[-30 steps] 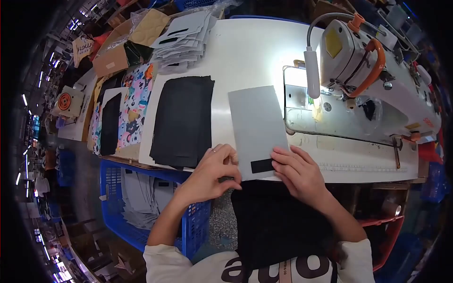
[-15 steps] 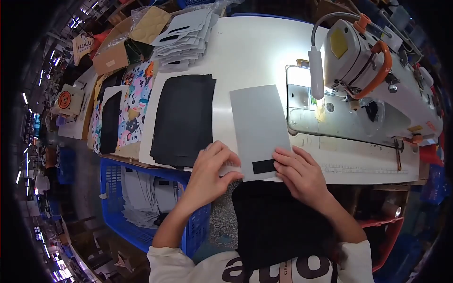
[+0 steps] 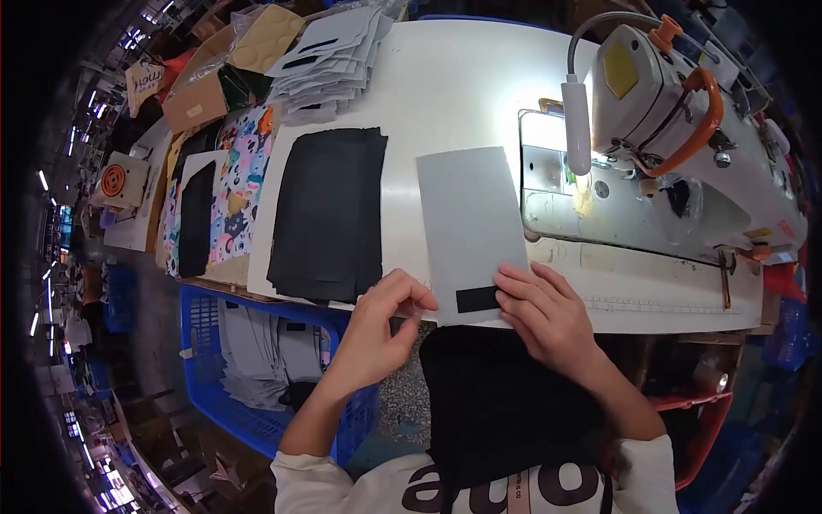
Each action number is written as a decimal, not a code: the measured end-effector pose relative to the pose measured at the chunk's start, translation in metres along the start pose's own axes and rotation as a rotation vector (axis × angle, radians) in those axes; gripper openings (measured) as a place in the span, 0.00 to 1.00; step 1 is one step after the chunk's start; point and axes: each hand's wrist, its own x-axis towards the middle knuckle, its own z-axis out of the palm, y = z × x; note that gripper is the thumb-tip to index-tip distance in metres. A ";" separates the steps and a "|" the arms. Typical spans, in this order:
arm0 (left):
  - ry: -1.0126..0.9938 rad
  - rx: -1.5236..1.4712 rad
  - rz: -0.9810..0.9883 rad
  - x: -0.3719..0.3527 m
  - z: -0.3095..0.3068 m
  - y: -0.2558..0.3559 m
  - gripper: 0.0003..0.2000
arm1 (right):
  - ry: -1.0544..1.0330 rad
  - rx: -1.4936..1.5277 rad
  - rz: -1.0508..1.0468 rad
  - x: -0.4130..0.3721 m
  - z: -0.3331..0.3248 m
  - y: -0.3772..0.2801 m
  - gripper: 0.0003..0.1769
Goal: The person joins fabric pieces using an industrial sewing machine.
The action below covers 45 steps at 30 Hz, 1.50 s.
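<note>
A grey rectangular panel [image 3: 472, 218] with a black strip [image 3: 476, 299] across its near end lies on the white table, reaching its front edge. My right hand [image 3: 548, 313] holds the panel's right edge, fingers together on top beside the strip. At the panel's lower left corner is my left hand [image 3: 383, 330], its thumb and curved fingers apart with nothing between them. Left of the panel rests a stack of black rectangular pieces [image 3: 330, 214].
A sewing machine [image 3: 668, 111] with a lit lamp [image 3: 576, 128] stands at the right. Grey pieces with black strips [image 3: 330, 64] are piled at the back left. Below the table's left front is a blue basket [image 3: 193, 368] of grey pieces. A patterned cloth [image 3: 235, 206] lies far left.
My left hand has come off the panel's lower left corner, its thumb and fingers parting. My right hand stays at the right edge. The view has shifted slightly.
</note>
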 end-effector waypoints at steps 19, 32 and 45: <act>0.152 0.411 0.099 0.008 0.007 0.010 0.20 | 0.003 -0.018 -0.012 -0.004 -0.001 0.000 0.10; -0.707 0.162 0.273 -0.018 0.058 0.044 0.13 | 0.304 -0.044 -0.019 -0.055 0.000 0.005 0.15; -0.097 0.501 -0.132 0.044 0.133 -0.320 0.25 | 0.698 -0.827 1.433 -0.549 -0.116 0.048 0.16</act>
